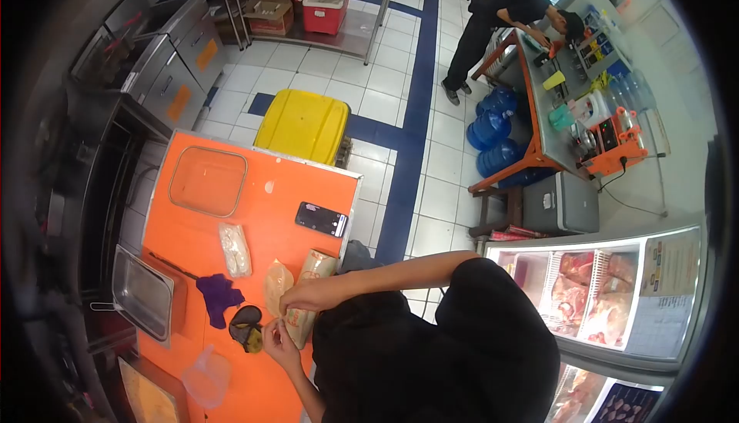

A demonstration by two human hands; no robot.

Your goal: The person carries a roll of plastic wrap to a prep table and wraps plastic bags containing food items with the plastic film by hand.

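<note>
My right hand (308,297) reaches across from the top and pinches the near end of a clear plastic bag (275,278) with pale tan contents. Just below, my left hand (282,344) has its fingertips drawn together at that same bag end; the exact grip is too small to see. A long printed wrapped package (317,265) lies beside the bag, partly under my right hand and forearm. Close to my left hand are a dark mesh-like item with yellow (246,329) and a purple cloth (219,298). Another filled clear bag (234,250) rests farther up the table.
On the orange table (200,240) are a glass dish (208,181), a phone (321,219), a metal pan (145,294) and a translucent plastic container (206,377). A yellow-lidded bin (302,126) stands beyond. An open, lit refrigerator (593,292) is behind me; a co-worker (512,11) bends over a far counter.
</note>
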